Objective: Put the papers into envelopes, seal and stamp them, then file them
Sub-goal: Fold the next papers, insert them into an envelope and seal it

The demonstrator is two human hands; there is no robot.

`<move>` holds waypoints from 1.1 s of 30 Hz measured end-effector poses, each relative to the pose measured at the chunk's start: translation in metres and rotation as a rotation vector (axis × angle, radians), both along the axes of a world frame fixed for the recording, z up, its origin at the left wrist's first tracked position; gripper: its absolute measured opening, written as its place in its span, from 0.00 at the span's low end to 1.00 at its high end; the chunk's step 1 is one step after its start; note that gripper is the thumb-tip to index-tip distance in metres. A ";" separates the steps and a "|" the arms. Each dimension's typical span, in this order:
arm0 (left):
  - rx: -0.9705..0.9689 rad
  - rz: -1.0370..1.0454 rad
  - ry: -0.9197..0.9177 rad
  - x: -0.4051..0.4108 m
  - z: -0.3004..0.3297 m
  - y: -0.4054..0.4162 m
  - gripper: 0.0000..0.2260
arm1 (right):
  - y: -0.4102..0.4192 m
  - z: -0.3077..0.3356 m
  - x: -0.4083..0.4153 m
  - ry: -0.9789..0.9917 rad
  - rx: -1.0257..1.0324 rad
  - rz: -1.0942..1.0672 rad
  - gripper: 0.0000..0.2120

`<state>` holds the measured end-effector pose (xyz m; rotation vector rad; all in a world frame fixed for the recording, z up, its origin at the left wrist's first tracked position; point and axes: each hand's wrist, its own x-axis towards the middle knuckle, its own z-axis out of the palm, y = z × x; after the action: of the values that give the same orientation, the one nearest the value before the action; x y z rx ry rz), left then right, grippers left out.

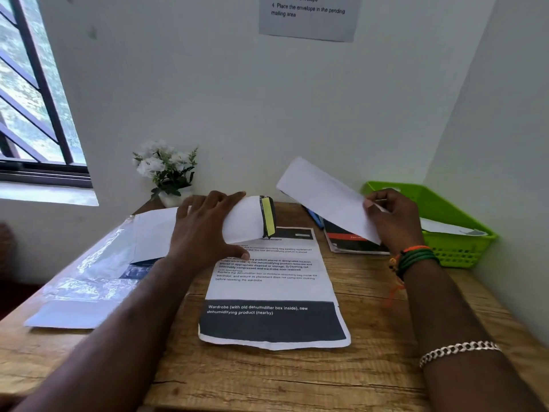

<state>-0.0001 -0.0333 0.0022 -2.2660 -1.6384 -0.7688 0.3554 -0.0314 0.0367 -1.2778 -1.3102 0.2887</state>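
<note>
My left hand grips a folded printed paper with a black and yellow band at its right end, held just above the desk. A white envelope is raised and tilted over the desk's right side, pinched at its lower right end by my right hand. Flat on the wooden desk in front of me lies a printed sheet with a dark block near its bottom edge.
A clear plastic pack of white envelopes lies at the left. A green basket with an envelope inside stands at the right against the wall. A black and red booklet lies near it. A potted white flower stands at the back.
</note>
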 end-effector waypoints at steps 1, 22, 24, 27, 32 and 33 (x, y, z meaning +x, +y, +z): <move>-0.001 0.003 -0.002 0.000 0.000 0.000 0.55 | 0.000 0.001 0.001 0.000 0.005 0.012 0.05; 0.037 -0.045 0.010 0.005 -0.003 0.000 0.54 | -0.008 -0.002 -0.009 -0.229 -0.120 0.150 0.06; 0.035 -0.045 0.011 0.005 -0.004 0.001 0.54 | -0.008 0.000 -0.008 -0.226 -0.123 0.153 0.05; 0.026 -0.039 0.005 0.005 -0.004 0.002 0.55 | -0.010 0.004 -0.006 -0.217 -0.139 0.162 0.05; 0.023 -0.043 0.008 0.004 -0.004 0.002 0.54 | -0.014 0.006 -0.004 -0.295 -0.131 0.116 0.06; 0.022 -0.046 0.013 0.004 -0.004 0.001 0.54 | -0.014 0.006 -0.004 -0.321 -0.116 0.094 0.06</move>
<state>0.0042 -0.0318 -0.0013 -2.2961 -1.5700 -0.7766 0.3515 -0.0456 0.0430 -1.4026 -1.6497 0.2340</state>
